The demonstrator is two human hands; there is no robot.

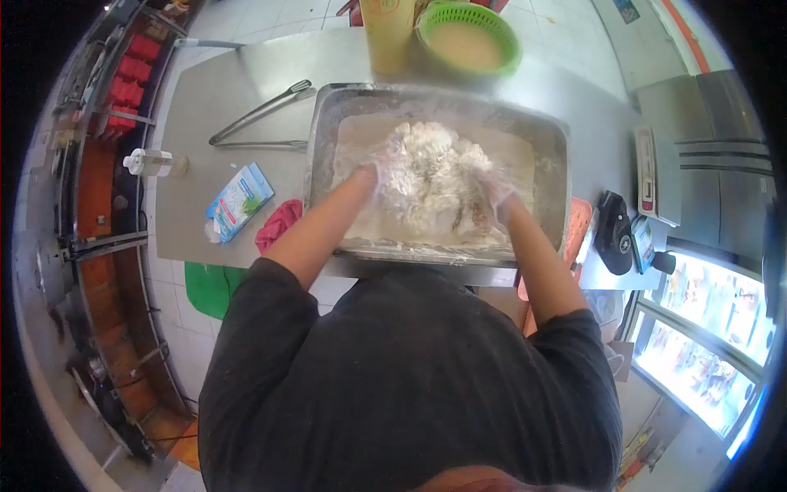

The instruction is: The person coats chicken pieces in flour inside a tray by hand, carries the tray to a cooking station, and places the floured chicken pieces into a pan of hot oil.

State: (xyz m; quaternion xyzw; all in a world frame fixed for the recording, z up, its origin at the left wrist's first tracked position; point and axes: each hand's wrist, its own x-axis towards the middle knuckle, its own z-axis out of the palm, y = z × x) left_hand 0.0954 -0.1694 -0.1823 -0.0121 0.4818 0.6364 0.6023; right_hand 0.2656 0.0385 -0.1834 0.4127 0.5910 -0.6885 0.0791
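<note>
A large metal tray (562, 189) holds pale flour, with a heap of flour-coated pieces (430, 168) in its middle. My left hand (385, 166), in a clear glove, presses against the heap's left side. On the right side of the heap, my right hand (494, 190), gloved too, touches the coated pieces. Flour and blur hide the fingers of both hands, so their exact hold is unclear.
Black tongs (261, 112), a white bottle (156, 162), a blue-and-white packet (238, 201) and a red cloth (279, 225) lie left. Behind the tray are a yellowish container (388, 37) and a green basket (510, 41). A black cap (613, 234) sits right.
</note>
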